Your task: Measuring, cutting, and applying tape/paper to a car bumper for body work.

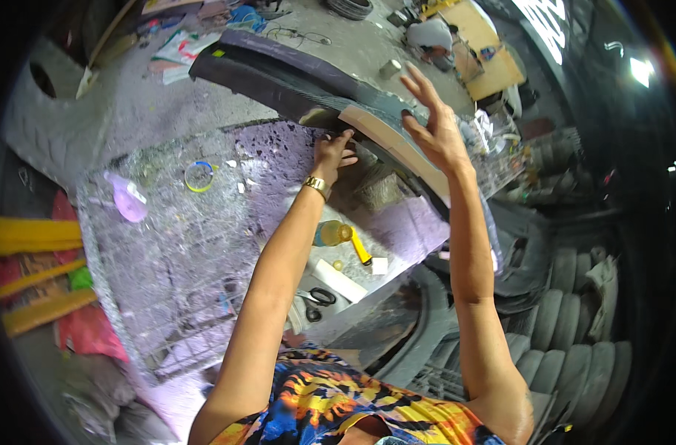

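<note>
A long, curved, dark car bumper (279,72) lies across the far side of the speckled work table (160,274). Along its near face runs a flat beige strip (390,139), perhaps card or masking material. My left hand (333,154), fingers apart, reaches to the bumper's near edge by the strip's left end; whether the fingertips press on it I cannot tell. A gold watch (317,185) is on that wrist. My right hand (436,132) is raised over the bumper to the right of the strip, fingers spread, holding nothing.
A block-like object (379,187) sits under the bumper. Nearer are a bottle (329,233), a yellow-handled cutter (360,246), a white roll (339,280) and black scissors (319,298). A clear bottle (127,197) and yellow-blue ring (201,177) lie left. Dark car parts (523,245) stand right.
</note>
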Motion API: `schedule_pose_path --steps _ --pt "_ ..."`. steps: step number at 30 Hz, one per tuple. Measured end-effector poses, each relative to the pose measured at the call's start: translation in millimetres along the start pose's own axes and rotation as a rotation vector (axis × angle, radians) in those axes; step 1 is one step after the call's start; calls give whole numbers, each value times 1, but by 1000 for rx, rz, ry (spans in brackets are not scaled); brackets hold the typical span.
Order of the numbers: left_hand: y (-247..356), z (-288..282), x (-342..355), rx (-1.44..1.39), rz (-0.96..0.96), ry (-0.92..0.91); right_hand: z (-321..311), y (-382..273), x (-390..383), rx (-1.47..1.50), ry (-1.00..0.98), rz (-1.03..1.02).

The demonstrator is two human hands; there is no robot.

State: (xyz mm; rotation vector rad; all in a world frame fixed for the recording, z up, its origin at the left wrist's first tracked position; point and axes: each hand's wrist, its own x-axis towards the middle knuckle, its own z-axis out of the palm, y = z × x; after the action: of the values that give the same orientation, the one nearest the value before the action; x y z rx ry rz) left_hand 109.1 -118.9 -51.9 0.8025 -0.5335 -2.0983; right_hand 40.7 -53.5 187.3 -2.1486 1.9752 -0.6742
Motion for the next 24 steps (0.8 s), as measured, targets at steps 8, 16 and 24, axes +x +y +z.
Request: schedule_pose_path --steps 8,16,24 --pt "89 16 -35 1189 1247 -5 16 39 -217 931 14 352" --pt "108 49 -24 1766 1218 -345 102 11 -354 1378 -316 739" --pt "51 -17 -197 1094 667 -118 124 63 -429 1415 -396 696"
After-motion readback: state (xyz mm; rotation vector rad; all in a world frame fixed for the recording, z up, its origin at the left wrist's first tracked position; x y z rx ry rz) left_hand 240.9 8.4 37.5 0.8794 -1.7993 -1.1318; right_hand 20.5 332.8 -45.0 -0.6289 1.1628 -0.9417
